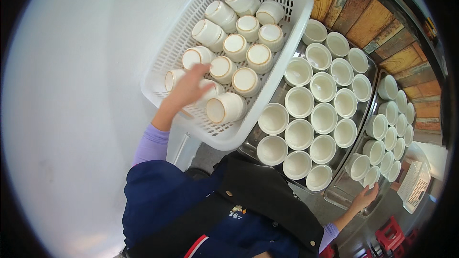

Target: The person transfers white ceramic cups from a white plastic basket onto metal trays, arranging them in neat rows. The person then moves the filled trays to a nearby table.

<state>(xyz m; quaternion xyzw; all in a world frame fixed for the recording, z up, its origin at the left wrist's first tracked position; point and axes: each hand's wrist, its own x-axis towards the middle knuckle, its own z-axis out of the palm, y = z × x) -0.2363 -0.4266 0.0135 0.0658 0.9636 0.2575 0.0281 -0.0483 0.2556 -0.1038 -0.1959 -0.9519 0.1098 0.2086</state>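
Note:
My left hand [188,89], blurred and with its fingers apart, is over the near left part of a white plastic basket [229,142]. Just under its fingers is a white ceramic cup [215,89]. Several such cups stand upside down or lie on their sides in the basket, among them one lying cup [226,108] nearest me. At the far right, my right hand [364,199] has its fingertips at the near side of a white ramekin [372,176] on a metal tray [344,191]. Whether it grips the ramekin is unclear.
Between my hands, a second metal tray [251,138] holds several upright white ramekins [299,134]. Wood-patterned panelling [373,18] runs behind the trays. Another white basket [414,186] is at the far right, with red stools [391,233] below. A pale surface [79,96] spans the left.

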